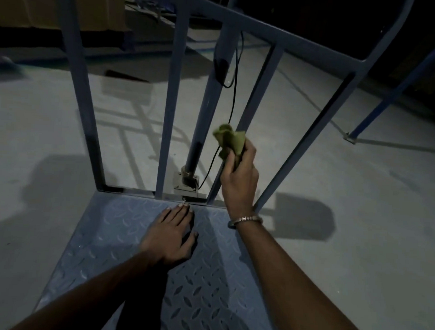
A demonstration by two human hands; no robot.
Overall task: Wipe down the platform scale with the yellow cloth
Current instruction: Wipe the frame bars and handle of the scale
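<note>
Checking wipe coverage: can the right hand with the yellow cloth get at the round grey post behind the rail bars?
Probably yes. The right hand holds the crumpled yellow cloth up at an open gap between flat bars, with the round grey post just beyond; a black cable hangs beside it.

Dim scene, cold bluish cast. I see hard shadows on floor (63,133): rail (267,29) bars cast far-left, dark blobs left and right of plate (108,235), so light sits near, behind me. Far background almost black. Faint sheen on plate tread. Wide-angle bend along rail at edges. Soft overall, cloth (231,140) slightly blurred, grain in dark areas.
</note>
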